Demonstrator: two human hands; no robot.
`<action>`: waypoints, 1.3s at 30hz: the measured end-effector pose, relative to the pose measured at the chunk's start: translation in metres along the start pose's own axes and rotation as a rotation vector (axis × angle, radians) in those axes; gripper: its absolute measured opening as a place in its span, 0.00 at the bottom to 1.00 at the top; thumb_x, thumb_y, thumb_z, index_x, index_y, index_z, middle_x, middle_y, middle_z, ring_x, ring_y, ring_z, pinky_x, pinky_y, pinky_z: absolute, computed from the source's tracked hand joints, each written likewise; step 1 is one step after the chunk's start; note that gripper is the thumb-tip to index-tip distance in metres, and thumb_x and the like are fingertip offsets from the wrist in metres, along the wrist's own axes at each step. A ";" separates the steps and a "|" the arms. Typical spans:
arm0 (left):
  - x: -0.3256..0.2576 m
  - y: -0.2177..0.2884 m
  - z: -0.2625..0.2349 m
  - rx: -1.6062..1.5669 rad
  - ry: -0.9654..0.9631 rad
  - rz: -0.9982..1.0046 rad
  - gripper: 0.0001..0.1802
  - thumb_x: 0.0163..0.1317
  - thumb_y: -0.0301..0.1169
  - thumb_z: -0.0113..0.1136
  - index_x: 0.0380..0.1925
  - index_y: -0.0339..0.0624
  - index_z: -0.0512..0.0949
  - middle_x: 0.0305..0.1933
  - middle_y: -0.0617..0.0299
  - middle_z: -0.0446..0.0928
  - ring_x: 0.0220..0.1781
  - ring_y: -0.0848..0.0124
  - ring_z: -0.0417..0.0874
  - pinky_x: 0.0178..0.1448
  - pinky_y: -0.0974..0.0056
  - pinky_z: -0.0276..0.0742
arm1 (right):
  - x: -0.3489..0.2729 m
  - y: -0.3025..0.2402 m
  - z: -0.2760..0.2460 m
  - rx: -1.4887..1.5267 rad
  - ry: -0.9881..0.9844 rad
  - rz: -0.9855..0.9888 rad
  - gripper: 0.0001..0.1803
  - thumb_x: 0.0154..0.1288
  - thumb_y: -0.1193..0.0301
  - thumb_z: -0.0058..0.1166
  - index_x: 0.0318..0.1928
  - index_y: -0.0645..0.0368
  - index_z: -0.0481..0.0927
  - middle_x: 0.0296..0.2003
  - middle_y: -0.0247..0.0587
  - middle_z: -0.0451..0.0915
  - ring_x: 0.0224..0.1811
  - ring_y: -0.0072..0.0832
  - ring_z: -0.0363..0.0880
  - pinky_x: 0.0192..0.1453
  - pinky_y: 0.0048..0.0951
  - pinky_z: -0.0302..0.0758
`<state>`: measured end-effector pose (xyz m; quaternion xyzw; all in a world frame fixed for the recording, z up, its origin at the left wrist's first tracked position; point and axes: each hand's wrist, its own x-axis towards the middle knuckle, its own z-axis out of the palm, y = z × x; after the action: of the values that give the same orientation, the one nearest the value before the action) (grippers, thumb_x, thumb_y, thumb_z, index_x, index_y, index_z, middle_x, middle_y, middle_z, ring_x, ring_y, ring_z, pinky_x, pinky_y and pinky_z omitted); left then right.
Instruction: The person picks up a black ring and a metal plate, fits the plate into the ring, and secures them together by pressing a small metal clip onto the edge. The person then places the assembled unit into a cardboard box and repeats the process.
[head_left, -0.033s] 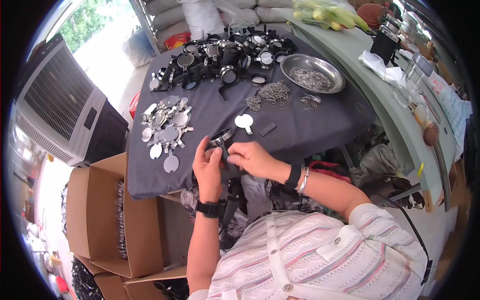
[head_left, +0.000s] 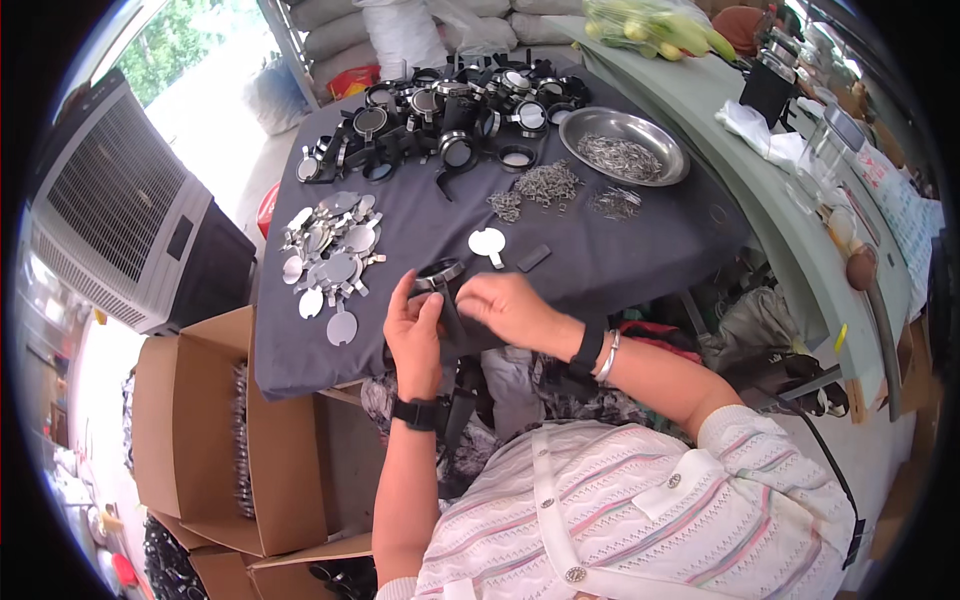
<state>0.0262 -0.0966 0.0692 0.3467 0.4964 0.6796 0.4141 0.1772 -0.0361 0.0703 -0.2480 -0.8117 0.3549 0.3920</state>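
Near the front edge of the cloth-covered table, my left hand (head_left: 412,325) grips a black ring-shaped part (head_left: 441,270) with a shiny rim. A dark stem runs down from it between my hands. Close beside that stem is my right hand (head_left: 512,308), its fingers closed in a pinch; whatever they hold is hidden. Just beyond lie a flat silver disc with a tab (head_left: 487,242) and a small dark bar (head_left: 534,257).
Silver tabbed discs (head_left: 340,267) are heaped on the left. Small metal pieces (head_left: 547,183) lie beside a steel bowl (head_left: 669,178) of more. Finished-looking black ring parts (head_left: 456,150) crowd the back. A cardboard box (head_left: 285,430) stands left of me, below an air cooler (head_left: 120,190).
The ring part has turned slightly, its opening facing more upward. My right fingers have shifted a little along beside the stem.
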 end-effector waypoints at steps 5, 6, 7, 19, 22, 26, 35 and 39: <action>0.016 -0.015 0.004 -0.033 -0.053 0.023 0.29 0.60 0.23 0.57 0.62 0.39 0.64 0.32 0.67 0.76 0.25 0.84 0.70 0.28 0.78 0.65 | 0.013 0.039 -0.036 -0.836 -0.022 -0.110 0.10 0.51 0.75 0.56 0.37 0.60 0.77 0.35 0.41 0.77 0.40 0.40 0.75 0.45 0.37 0.73; 0.018 -0.018 0.006 -0.072 -0.082 0.000 0.30 0.60 0.23 0.57 0.64 0.39 0.62 0.33 0.66 0.77 0.25 0.84 0.70 0.28 0.78 0.66 | 0.014 0.045 -0.037 -0.835 0.011 -0.154 0.10 0.51 0.75 0.56 0.37 0.60 0.77 0.35 0.41 0.77 0.40 0.40 0.75 0.45 0.37 0.73; 0.020 -0.021 0.010 -0.086 -0.091 0.025 0.30 0.60 0.23 0.57 0.64 0.39 0.62 0.33 0.66 0.77 0.25 0.84 0.70 0.28 0.78 0.66 | 0.014 0.051 -0.037 -0.786 -0.003 -0.160 0.05 0.52 0.75 0.54 0.32 0.60 0.77 0.33 0.40 0.77 0.39 0.39 0.75 0.43 0.37 0.73; 0.036 -0.035 0.026 0.092 -0.204 0.008 0.36 0.60 0.21 0.54 0.68 0.44 0.54 0.29 0.65 0.75 0.21 0.82 0.71 0.21 0.76 0.67 | 0.029 0.033 -0.052 -0.633 0.300 -0.157 0.03 0.60 0.77 0.49 0.33 0.61 0.70 0.28 0.44 0.75 0.31 0.44 0.78 0.34 0.39 0.75; 0.037 -0.034 0.027 0.136 -0.246 0.014 0.36 0.60 0.22 0.53 0.69 0.43 0.53 0.27 0.66 0.73 0.21 0.82 0.71 0.21 0.76 0.66 | 0.041 0.030 -0.039 -0.589 0.302 -0.327 0.03 0.58 0.76 0.49 0.33 0.61 0.69 0.28 0.44 0.75 0.31 0.43 0.79 0.33 0.38 0.75; 0.034 -0.034 0.027 0.096 -0.258 0.020 0.38 0.60 0.22 0.52 0.70 0.42 0.49 0.25 0.67 0.71 0.20 0.82 0.69 0.22 0.76 0.66 | 0.049 0.035 -0.024 -0.621 0.194 -0.380 0.04 0.56 0.76 0.49 0.32 0.61 0.69 0.28 0.43 0.75 0.30 0.40 0.79 0.31 0.37 0.76; 0.037 -0.048 0.024 0.208 -0.232 0.144 0.34 0.59 0.22 0.53 0.67 0.39 0.58 0.26 0.71 0.68 0.22 0.84 0.66 0.23 0.77 0.65 | 0.043 0.042 -0.023 -0.667 0.054 -0.433 0.07 0.49 0.76 0.51 0.31 0.61 0.69 0.27 0.41 0.73 0.30 0.38 0.78 0.31 0.34 0.76; 0.038 -0.050 0.022 0.245 -0.208 0.132 0.29 0.57 0.21 0.56 0.61 0.36 0.66 0.27 0.69 0.70 0.29 0.82 0.68 0.36 0.76 0.68 | 0.043 0.041 -0.022 -0.653 0.061 -0.470 0.08 0.49 0.76 0.51 0.32 0.62 0.70 0.28 0.42 0.73 0.32 0.38 0.77 0.32 0.34 0.76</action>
<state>0.0406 -0.0455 0.0290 0.4949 0.5060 0.6003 0.3723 0.1757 0.0270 0.0687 -0.1777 -0.9043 -0.0284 0.3872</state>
